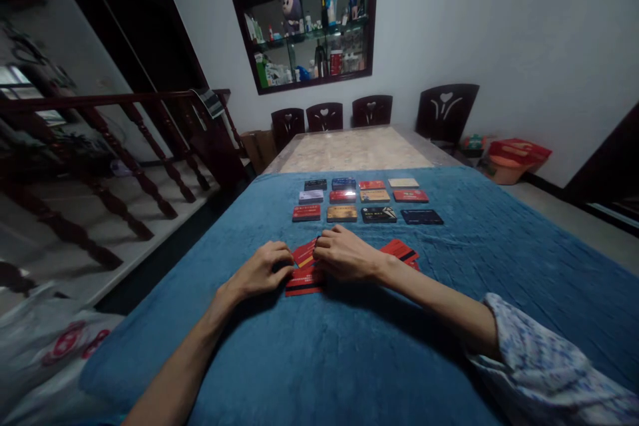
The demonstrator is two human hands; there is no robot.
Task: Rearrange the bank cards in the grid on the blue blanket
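A red card [305, 253] is held tilted between my two hands, just above the blue cloth. My left hand [269, 266] is closed, its bent fingers at the card's left edge. My right hand [344, 253] has its fingers pinched on the right side of the same card. Below it lies another red card with a dark stripe [303, 285], partly under my right hand. More red cards with dark stripes [399, 251] lie overlapped behind my right wrist. Farther off, several stacks of cards stand in rows, among them a gold stack [342, 213] and a black stack [378, 214].
The blue cloth [309, 359] covers the near part of the table, and its bare stone-like top [349, 150] shows at the far end. Dark chairs [372, 111] stand beyond. White plastic bags [60, 353] lie at the left, near a wooden railing [134, 176].
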